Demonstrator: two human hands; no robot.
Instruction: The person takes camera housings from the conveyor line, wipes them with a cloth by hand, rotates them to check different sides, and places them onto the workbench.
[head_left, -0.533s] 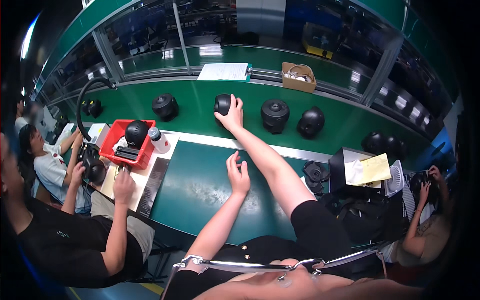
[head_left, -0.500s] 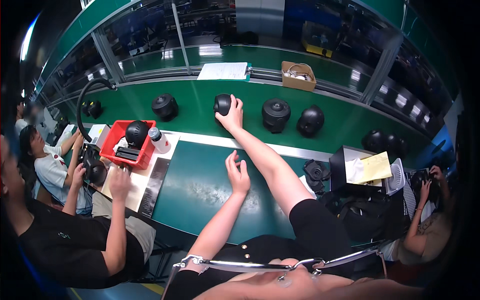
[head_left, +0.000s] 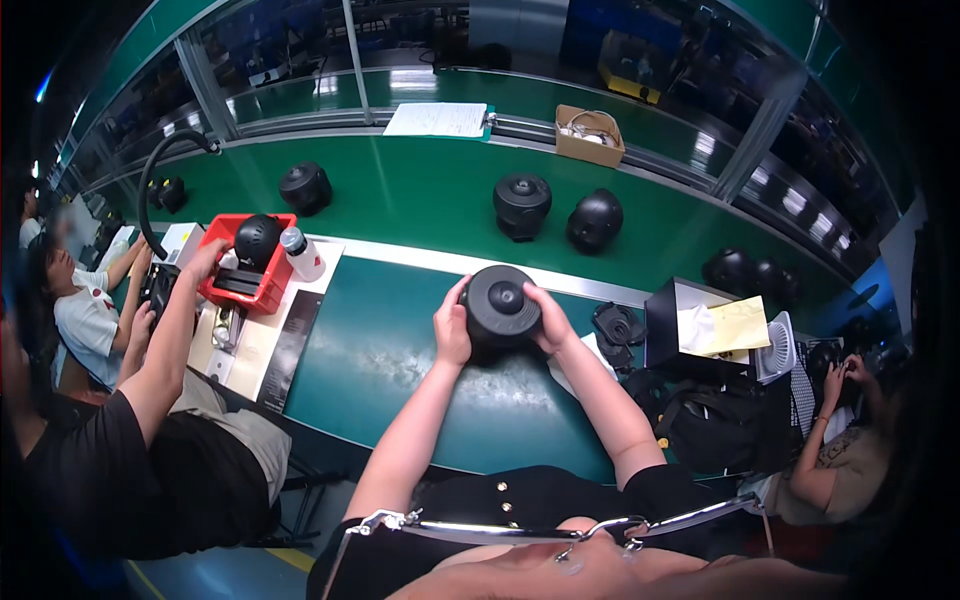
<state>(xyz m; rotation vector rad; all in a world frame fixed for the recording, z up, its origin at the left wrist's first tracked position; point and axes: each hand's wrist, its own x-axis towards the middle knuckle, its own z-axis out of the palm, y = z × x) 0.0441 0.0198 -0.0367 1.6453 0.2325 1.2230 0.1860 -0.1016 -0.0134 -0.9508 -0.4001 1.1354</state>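
Note:
Between my two hands is a black round housing (head_left: 497, 312) with ring-shaped steps and a domed knob on its top face. It is held above the green worktable (head_left: 370, 330), close in front of me. My left hand (head_left: 454, 325) grips its left side and my right hand (head_left: 550, 318) its right side, fingers wrapped round the edge. The underside is hidden. Further off, on the green belt, stand more black housings: one at the left (head_left: 305, 187), one right of centre (head_left: 522, 205) and a rounder one (head_left: 595, 220) beside it.
At left a co-worker's hand (head_left: 210, 258) reaches to a red bin (head_left: 262, 290) with a black dome in it; a bottle (head_left: 303, 255) stands alongside. A black box (head_left: 668, 322) with papers and a black bag (head_left: 715, 425) are at right. A clipboard (head_left: 437, 120) and cardboard box (head_left: 590, 137) lie behind.
My right hand has brought the black housing from the belt toward me, and my left hand has taken hold of it too. The co-worker's arm has moved to the red bin.

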